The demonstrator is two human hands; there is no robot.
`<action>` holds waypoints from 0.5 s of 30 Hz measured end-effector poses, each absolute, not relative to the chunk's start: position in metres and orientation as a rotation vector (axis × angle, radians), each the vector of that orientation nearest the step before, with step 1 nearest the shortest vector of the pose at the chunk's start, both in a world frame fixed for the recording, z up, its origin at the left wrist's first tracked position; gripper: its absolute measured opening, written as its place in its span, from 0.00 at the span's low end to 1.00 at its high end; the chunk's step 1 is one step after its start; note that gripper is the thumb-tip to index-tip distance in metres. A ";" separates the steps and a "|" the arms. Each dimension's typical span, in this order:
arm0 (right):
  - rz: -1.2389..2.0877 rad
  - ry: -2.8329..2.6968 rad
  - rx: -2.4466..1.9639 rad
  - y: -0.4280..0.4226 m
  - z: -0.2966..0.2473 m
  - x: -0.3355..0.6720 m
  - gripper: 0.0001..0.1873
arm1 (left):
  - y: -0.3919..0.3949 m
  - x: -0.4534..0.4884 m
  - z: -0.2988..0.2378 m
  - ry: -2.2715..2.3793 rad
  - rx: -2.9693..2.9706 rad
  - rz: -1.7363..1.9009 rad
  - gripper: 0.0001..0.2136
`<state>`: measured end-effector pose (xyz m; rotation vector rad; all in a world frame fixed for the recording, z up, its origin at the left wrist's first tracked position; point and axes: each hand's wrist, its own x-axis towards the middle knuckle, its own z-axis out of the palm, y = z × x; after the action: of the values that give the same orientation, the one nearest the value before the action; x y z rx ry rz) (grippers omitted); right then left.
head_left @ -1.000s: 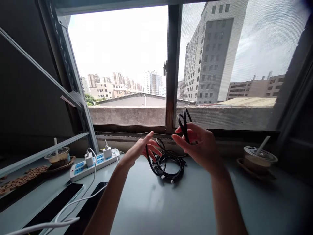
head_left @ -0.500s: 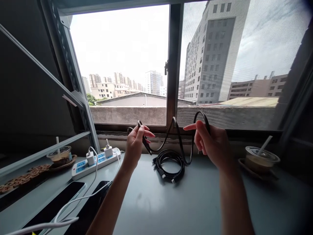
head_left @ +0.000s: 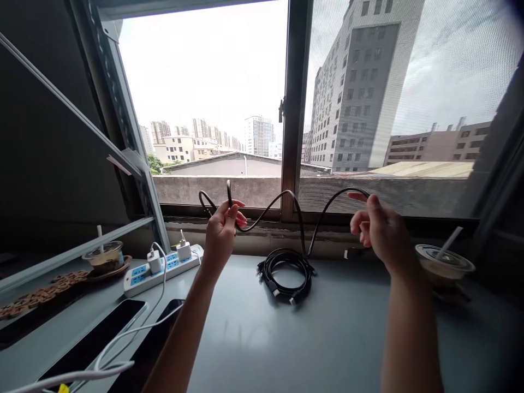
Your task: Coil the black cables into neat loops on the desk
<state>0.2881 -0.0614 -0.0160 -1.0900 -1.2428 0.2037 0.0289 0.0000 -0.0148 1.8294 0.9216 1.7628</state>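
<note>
Head view: left hand (head_left: 221, 226) and right hand (head_left: 382, 229) each pinch the black cable (head_left: 302, 224), aloft above the counter (head_left: 254, 349). Slack dips behind the coiled cables (head_left: 267, 273), contact unclear; a sideways tug could snag them.

The bare left forearm (head_left: 182, 327) slanted upward and to the right, leading to the bare left hand (head_left: 219, 232), whose thumb pressed toward the index finger in a pinch, with the fingers (head_left: 240, 221) pointing right. The bare right forearm (head_left: 411, 333) rose almost upright to the bare right hand (head_left: 385, 229), raised well apart from the left at similar height. Its index finger pointed left beside the thumb, the others curled loosely below.
</note>
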 end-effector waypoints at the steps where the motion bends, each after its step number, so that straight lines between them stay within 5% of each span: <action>1: 0.258 -1.218 -1.050 -0.060 -0.016 0.287 0.29 | -0.001 0.030 -0.015 0.965 1.868 1.774 0.12; 8: 0.953 -0.989 -0.573 -0.071 0.001 0.277 0.10 | -0.005 0.030 -0.016 1.271 2.202 1.884 0.12; 12: 1.185 -1.015 -0.496 -0.072 0.005 0.275 0.19 | -0.007 0.030 -0.015 1.170 2.158 2.033 0.13; 15: 1.040 -1.091 -0.687 -0.066 -0.002 0.269 0.15 | -0.011 0.033 -0.014 0.995 2.164 2.067 0.12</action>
<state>0.2693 -0.0655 -0.0018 -0.6867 -1.0912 1.0402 0.0327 -0.0108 -0.0139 2.1636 0.9949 2.0675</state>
